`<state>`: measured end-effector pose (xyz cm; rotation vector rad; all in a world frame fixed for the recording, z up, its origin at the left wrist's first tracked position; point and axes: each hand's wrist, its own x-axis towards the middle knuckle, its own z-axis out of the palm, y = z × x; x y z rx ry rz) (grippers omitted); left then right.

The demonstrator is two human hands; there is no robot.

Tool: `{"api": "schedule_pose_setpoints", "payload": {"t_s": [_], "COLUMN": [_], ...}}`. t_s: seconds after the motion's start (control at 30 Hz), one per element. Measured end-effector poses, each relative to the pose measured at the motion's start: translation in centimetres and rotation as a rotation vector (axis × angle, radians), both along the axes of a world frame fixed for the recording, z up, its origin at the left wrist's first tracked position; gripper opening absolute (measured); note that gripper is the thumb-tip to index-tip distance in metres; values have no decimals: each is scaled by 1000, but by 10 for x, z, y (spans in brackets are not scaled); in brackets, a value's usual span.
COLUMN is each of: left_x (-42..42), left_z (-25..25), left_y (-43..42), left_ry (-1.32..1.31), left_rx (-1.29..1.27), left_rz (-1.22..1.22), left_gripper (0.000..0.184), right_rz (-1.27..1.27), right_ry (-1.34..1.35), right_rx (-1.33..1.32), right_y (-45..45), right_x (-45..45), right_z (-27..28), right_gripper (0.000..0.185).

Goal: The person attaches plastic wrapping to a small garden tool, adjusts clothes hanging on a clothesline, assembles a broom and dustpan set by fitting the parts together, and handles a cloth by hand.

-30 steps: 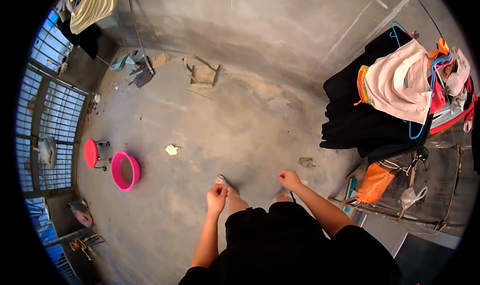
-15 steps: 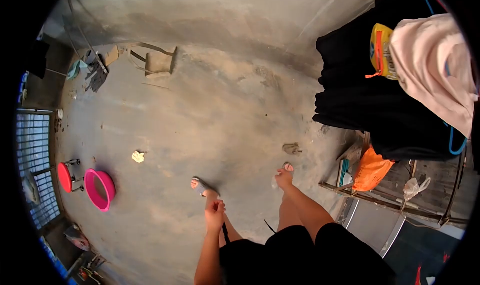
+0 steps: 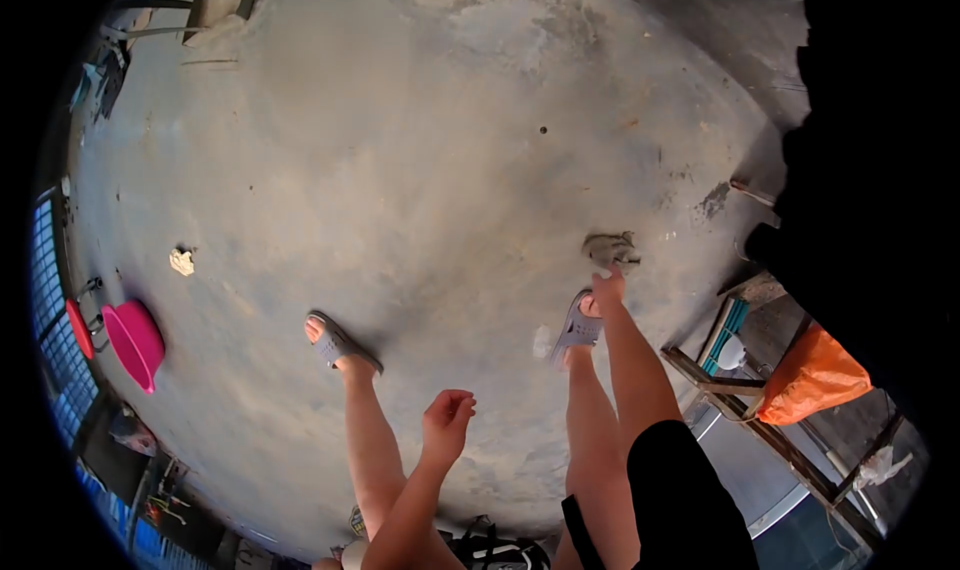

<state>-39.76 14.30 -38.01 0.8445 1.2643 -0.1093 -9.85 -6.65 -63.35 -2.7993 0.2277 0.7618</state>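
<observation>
A crumpled grey-brown rag (image 3: 610, 249) lies on the concrete floor, just ahead of my right foot. My right hand (image 3: 608, 286) reaches down to its near edge with the fingers partly stretched; whether they touch the cloth I cannot tell. My left hand (image 3: 447, 425) hangs between my legs, fingers curled in, with nothing visible in it. On my feet are grey slippers, the left one (image 3: 338, 342) flat on the floor and the right one (image 3: 578, 320) beside my right hand.
A pink basin (image 3: 134, 345) and red stool (image 3: 79, 328) stand at the left. A pale crumpled scrap (image 3: 181, 261) lies nearer. At right, a wooden rack (image 3: 775, 440) holds an orange bag (image 3: 815, 375), with black cloth (image 3: 870, 200) hanging above. A chair (image 3: 222, 5) is at the far left.
The view has tilted down and come closer to the floor. My right hand has moved forward and down to the rag. My left hand stays curled, lower between my legs.
</observation>
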Motion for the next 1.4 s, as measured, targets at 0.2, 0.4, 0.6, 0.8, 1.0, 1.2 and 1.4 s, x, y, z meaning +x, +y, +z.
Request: {"api": "schedule_pose_setpoints", "payload": {"t_s": [0.2,0.4,0.6,0.8,1.0,1.2,1.4], "left_x": [-4,-8,-26,-91,-168,-263,-351], "left_z": [-11,-12,49,145,259,359,387], "left_y": [11,16,80,145,199,258,314], "left_ry": [176,62,72,-520,-624,-652,-717], "left_rx": [-111,-200,-273,-479,-472,-192,-13], "left_rz": [121,204,807,937,1086,1244,1233], "left_gripper": [11,15,44,34,26,28,31], "right_rz": [-145,117,6,1025,1150,1607,1784], "right_ry": [-90,495,896,574,585,331,319], "right_rx": [82,555,957,896,843,831,868], "right_y": [21,149,248,329,407,493,567], "right_x": [9,-112,-221,-259,-315,-413,-503], "right_z": [-79,-10,196,424,560,656,674], "right_gripper": [50,15,11,27,34,54,39]}}
